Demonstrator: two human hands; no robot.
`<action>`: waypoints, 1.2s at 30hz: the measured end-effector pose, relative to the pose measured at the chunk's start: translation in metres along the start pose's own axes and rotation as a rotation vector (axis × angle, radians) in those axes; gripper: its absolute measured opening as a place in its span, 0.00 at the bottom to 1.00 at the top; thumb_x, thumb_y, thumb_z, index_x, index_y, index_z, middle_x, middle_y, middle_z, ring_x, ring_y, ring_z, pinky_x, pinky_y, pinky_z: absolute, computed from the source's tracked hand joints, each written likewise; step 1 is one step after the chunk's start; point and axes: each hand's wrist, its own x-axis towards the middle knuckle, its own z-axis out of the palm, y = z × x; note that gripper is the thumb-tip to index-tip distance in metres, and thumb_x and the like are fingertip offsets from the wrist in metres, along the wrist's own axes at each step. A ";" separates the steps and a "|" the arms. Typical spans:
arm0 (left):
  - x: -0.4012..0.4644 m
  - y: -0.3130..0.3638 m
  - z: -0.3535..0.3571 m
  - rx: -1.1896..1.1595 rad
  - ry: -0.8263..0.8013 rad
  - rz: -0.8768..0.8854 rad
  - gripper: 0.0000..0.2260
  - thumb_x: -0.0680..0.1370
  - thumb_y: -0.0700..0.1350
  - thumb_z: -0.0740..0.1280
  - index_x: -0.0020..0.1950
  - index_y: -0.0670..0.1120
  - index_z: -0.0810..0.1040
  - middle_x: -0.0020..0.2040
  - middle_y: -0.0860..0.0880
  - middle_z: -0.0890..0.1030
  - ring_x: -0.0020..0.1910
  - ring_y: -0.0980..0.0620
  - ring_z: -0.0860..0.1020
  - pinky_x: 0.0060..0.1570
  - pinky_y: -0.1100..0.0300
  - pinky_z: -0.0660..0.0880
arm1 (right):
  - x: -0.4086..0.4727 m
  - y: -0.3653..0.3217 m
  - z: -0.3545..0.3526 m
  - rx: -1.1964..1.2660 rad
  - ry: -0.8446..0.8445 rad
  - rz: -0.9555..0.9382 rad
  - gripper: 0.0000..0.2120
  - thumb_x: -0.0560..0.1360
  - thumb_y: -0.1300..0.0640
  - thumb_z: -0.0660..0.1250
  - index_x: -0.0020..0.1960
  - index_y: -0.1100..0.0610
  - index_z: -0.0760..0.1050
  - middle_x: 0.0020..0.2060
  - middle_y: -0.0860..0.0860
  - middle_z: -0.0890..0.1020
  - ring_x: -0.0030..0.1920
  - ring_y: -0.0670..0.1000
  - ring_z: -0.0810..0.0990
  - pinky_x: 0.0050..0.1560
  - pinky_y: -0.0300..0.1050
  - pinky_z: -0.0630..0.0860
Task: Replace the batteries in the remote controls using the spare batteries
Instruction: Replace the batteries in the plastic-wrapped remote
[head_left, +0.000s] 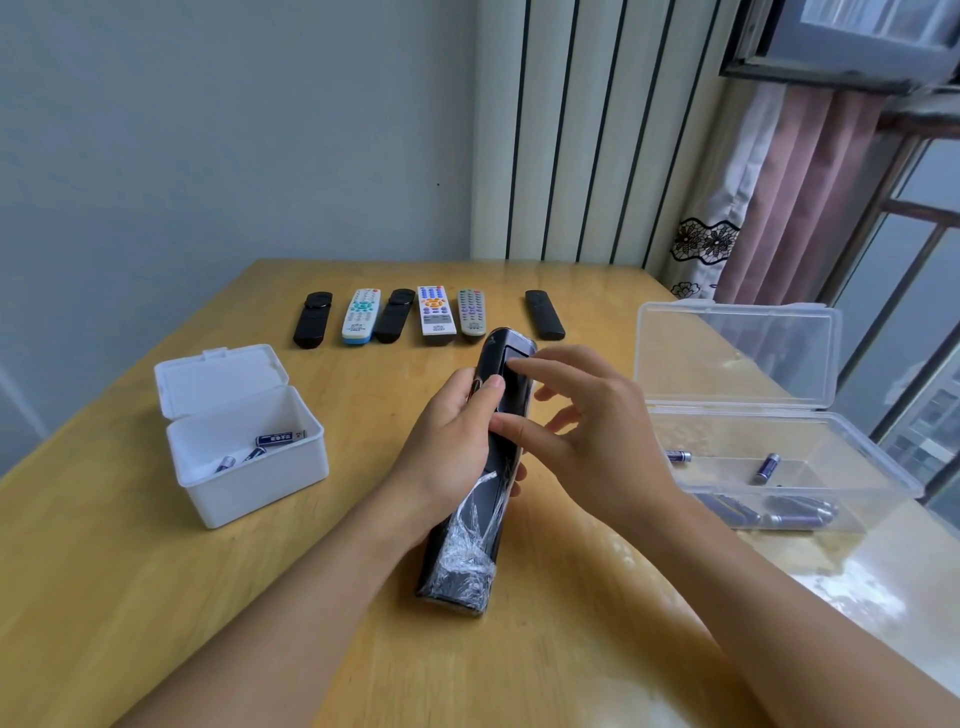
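Wooden table (156, 597), left hand (447, 447) gripping remote (501, 395)

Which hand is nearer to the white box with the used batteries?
Left. The left hand grips the black remote just right of the white box; the right hand is on the remote's far side, toward the clear box.

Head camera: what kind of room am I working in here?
Probably a room in a home, not a workshop: a wooden table pushed into a corner, a pink curtain beside a barred window, and household remotes lined up on the table.
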 end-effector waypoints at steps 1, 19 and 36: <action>0.000 0.000 -0.001 0.008 -0.001 0.000 0.11 0.86 0.51 0.56 0.60 0.47 0.74 0.39 0.41 0.80 0.33 0.42 0.81 0.34 0.49 0.81 | 0.000 0.001 0.000 0.007 0.000 0.012 0.25 0.70 0.41 0.74 0.65 0.49 0.80 0.56 0.43 0.79 0.48 0.45 0.79 0.41 0.45 0.80; -0.001 0.005 -0.005 -0.169 -0.145 0.010 0.13 0.85 0.49 0.59 0.62 0.41 0.74 0.42 0.41 0.82 0.37 0.43 0.82 0.36 0.51 0.80 | 0.011 0.000 -0.008 0.918 -0.246 0.420 0.17 0.80 0.56 0.67 0.69 0.53 0.74 0.46 0.54 0.82 0.37 0.51 0.79 0.39 0.48 0.76; 0.002 0.016 -0.029 0.047 -0.349 0.002 0.16 0.81 0.44 0.68 0.68 0.54 0.75 0.47 0.41 0.85 0.43 0.42 0.85 0.41 0.52 0.82 | 0.018 -0.002 -0.024 0.634 -0.214 0.455 0.11 0.78 0.54 0.71 0.61 0.53 0.79 0.40 0.52 0.80 0.35 0.50 0.76 0.31 0.42 0.73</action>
